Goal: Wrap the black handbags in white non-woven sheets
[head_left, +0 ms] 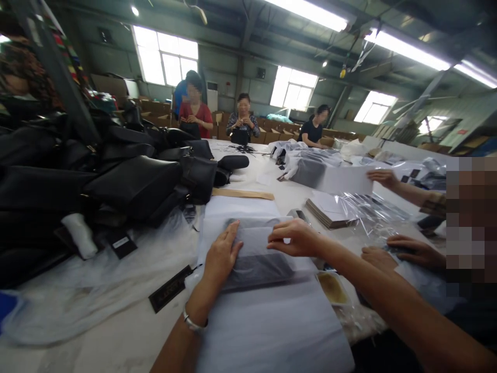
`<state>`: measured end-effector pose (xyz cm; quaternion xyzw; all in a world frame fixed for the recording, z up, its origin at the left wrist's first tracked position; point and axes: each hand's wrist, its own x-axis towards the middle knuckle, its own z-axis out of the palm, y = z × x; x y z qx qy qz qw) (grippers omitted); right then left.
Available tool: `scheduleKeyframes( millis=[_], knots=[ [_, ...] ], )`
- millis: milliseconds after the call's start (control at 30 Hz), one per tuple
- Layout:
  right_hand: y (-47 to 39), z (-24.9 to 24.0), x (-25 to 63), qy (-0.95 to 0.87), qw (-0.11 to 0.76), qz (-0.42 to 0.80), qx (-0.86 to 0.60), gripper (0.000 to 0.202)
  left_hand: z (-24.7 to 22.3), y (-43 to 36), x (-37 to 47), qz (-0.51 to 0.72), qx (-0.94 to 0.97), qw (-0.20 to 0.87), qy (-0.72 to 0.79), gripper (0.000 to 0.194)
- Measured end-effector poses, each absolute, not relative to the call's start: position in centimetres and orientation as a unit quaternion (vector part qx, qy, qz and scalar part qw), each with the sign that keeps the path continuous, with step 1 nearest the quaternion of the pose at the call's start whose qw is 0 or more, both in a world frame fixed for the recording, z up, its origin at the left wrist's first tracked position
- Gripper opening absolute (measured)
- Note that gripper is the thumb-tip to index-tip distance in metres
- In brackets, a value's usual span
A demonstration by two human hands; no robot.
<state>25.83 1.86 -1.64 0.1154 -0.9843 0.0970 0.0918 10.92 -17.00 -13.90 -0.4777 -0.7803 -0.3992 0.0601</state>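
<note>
Directly before me, a flat black bag (pixel 260 272) lies partly wrapped in thin white tissue paper (pixel 267 326), its dark shape showing through. My left hand (pixel 223 254) rests flat over the left part of the wrapping, fingers stretched out and thumb apart. Above the bag's right side is my right hand (pixel 294 238), its thumb and fingertips pinched together; whatever they hold is too small to make out. A black hang tag (pixel 171 287) on a cord sticks out from the paper's left edge onto the table.
Black bags (pixel 132 184) are piled at the left beside clear plastic. To the right are a stack of cardboard sheets (pixel 330 211), a yellowish pad in a tray (pixel 333 288) and a co-worker's hands (pixel 404 251). Wrapped bags (pixel 306 168) lie farther back; several people work beyond.
</note>
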Motion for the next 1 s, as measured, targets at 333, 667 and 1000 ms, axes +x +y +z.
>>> scheduleKeyframes(
  millis=[333,667,1000],
  knots=[
    [0.8,-1.8,14.2,-0.981,-0.113,-0.082,0.133,0.026,-15.9,-16.8,10.3,-0.506,-0.455,0.034,-0.732,0.071],
    [1.0,-1.9,12.3,-0.980,-0.125,-0.139,0.061,0.070,-15.9,-16.9,10.3,-0.514,-0.453,0.023,-0.728,0.072],
    [4.9,-3.5,19.4,-0.979,0.070,0.013,-0.192,0.026,-14.9,-17.3,10.1,-0.479,-0.461,0.017,-0.746,0.056]
  ],
)
